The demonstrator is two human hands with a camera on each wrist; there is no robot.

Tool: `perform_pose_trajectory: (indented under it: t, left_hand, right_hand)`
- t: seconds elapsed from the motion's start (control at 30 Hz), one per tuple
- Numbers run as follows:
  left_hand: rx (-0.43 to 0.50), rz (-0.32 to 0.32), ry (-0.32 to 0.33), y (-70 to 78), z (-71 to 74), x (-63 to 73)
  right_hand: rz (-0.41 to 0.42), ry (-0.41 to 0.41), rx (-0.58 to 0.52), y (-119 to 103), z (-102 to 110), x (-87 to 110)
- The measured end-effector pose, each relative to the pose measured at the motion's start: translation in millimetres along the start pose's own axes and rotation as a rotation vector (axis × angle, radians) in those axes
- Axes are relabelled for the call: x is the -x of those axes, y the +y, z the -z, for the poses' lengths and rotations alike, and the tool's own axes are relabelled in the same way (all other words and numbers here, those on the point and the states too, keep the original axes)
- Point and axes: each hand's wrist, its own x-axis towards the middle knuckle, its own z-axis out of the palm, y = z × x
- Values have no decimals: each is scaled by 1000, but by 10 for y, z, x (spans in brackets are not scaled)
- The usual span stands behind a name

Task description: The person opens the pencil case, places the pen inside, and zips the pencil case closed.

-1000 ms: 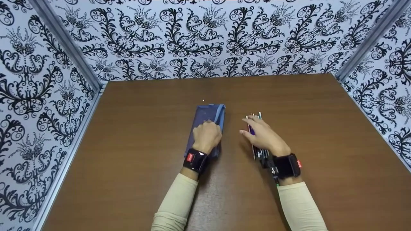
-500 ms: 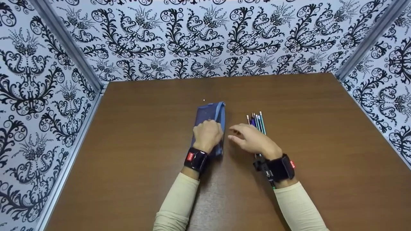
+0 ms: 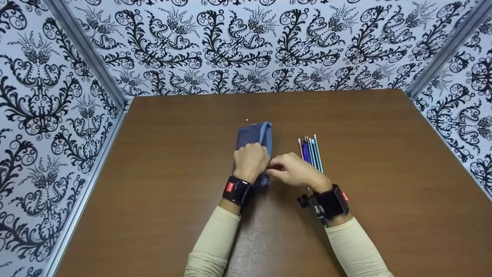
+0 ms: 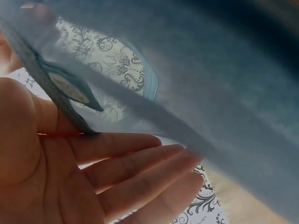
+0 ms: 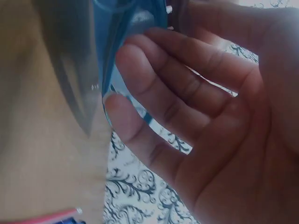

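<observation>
Gripping the blue pouch (image 3: pixel 249 134) with curled fingers, the left hand (image 3: pixel 251 161) has it secured; the right hand (image 3: pixel 295 171), fingers narrow, seems to pinch its edge. This edge work looks unfinished, I judge. Just beyond, the pencils (image 3: pixel 318 152) lie loose on the counter (image 3: pixel 173 150), outside the pouch.

I can't read a single word or number from here. Just behind the left grip (image 3: pixel 251 162), the black wrist strap (image 3: pixel 240 193) carries a small red label (image 3: pixel 230 187) with pale lettering across it, too small and blurred to make out. The other black band (image 3: pixel 332 204), behind the right grip (image 3: pixel 294 172), has a red tag (image 3: pixel 345 196) on its outer edge, seen at a slant, its pale marks just as unreadable. On the pencils (image 3: pixel 318 152) lying beside and beyond the right grip, any print is too fine to tell.
</observation>
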Motion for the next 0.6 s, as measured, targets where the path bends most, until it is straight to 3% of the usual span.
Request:
perform_pose_trajectory:
  t: [0.27, 0.47, 0.6]
  left_hand:
    - [19, 4, 30, 3, 17, 0]
    - [31, 19, 42, -4, 2, -4]
    - [36, 28, 17, -13, -1, -17]
  right_hand:
    - [-101, 37, -42, 10, -88, -52]
    - [-101, 59, -43, 17, -151, -82]
    - [-115, 66, -67, 9, -162, -80]
